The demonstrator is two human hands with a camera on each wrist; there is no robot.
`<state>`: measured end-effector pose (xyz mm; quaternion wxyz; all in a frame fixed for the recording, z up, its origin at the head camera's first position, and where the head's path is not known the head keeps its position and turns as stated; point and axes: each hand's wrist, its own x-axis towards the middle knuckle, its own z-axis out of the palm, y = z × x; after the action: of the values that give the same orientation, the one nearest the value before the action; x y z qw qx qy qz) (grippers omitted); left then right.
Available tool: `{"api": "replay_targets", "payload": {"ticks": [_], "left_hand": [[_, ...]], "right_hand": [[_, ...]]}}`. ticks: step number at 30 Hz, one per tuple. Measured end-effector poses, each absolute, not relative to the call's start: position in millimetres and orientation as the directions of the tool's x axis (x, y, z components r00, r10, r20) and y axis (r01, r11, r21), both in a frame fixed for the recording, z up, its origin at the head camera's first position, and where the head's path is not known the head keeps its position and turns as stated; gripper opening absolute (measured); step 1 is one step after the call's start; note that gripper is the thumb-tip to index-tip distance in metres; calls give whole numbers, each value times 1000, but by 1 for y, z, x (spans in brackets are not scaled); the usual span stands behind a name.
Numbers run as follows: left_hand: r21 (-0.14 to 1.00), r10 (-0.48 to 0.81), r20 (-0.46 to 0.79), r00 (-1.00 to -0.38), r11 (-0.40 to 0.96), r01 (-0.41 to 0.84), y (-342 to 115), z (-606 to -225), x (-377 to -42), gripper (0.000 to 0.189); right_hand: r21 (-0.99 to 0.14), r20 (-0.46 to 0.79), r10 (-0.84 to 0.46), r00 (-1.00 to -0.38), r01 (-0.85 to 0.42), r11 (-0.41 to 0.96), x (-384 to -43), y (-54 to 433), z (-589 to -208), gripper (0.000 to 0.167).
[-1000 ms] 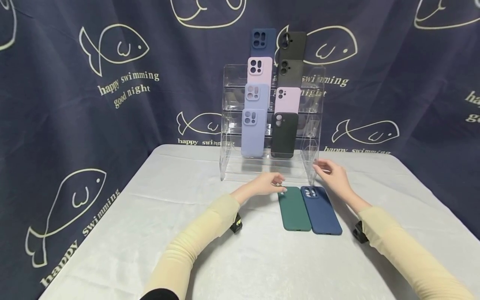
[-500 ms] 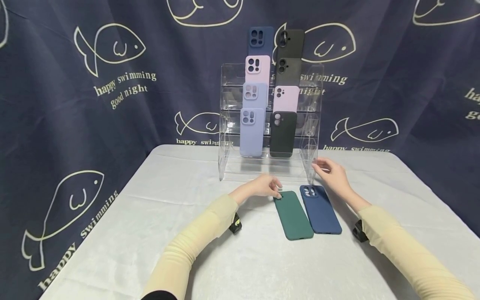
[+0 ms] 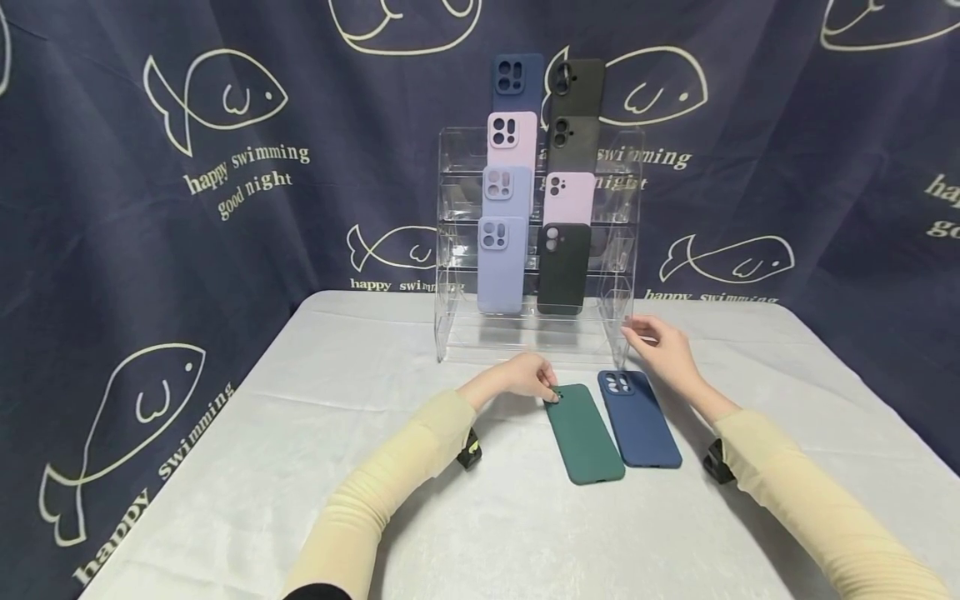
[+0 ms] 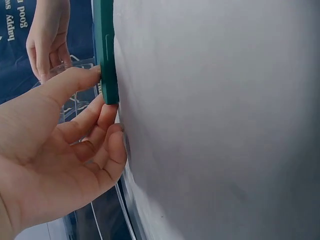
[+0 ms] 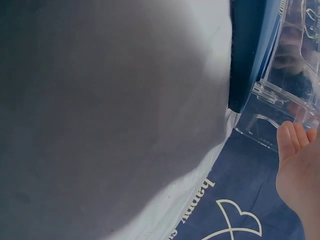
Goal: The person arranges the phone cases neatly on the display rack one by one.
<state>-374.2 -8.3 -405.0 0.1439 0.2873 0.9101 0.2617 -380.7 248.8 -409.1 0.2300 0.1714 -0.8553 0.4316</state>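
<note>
In the head view a green phone case (image 3: 585,433) lies on the table, slightly askew. My left hand (image 3: 529,377) pinches its upper left corner. The left wrist view shows the thumb (image 4: 82,75) on the green phone case's face, other fingertips at its end and edge. A blue phone case (image 3: 641,419) lies to the right, camera cutouts at its far end. My right hand (image 3: 663,343) is beside the clear display stand (image 3: 465,333), fingertips at its right side panel. In the right wrist view the fingers (image 5: 287,140) look nearly straight there.
Two columns of phone cases stand on the stepped stand; the lowest are a light-blue case (image 3: 501,275) and a black case (image 3: 561,271). A white cloth covers the table (image 3: 360,367). Behind it hangs a dark blue curtain (image 3: 315,83) with fish drawings.
The green phone case has slid toward me and a little left, turning slightly askew, away from the blue one. My left hand moved with its corner. The right hand keeps its place at the stand.
</note>
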Motion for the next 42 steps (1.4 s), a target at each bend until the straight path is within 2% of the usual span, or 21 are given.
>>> {"api": "replay_targets", "payload": {"ticks": [12,18,25,33,37,42], "left_hand": [[583,599,-59,-799,670,459,-17,-397,-374,20],[667,584,62,-810,579,469,-20,-389,-374,24],[674,514,194,-836,549,494,-21,-382,-373,24],[745,430,270,-861,474,470,-25,-375,-373,19],[724,412,305,-858,485,490,-29,-372,-373,18],[678,386,410,-826,477,559,-36,-366,-372,19]], "right_hand": [[-659,535,-89,-840,-481,579,-378,248,-408,32],[-667,541,-87,-837,-489,562,-379,251,-409,32],[-660,536,-86,-840,-481,577,-381,252,-410,33],[-646,531,-91,-842,-472,600,-381,250,-411,34],[-644,533,-91,-841,-473,602,-381,250,-411,34],[-642,531,-90,-843,-469,606,-381,250,-411,34]]}}
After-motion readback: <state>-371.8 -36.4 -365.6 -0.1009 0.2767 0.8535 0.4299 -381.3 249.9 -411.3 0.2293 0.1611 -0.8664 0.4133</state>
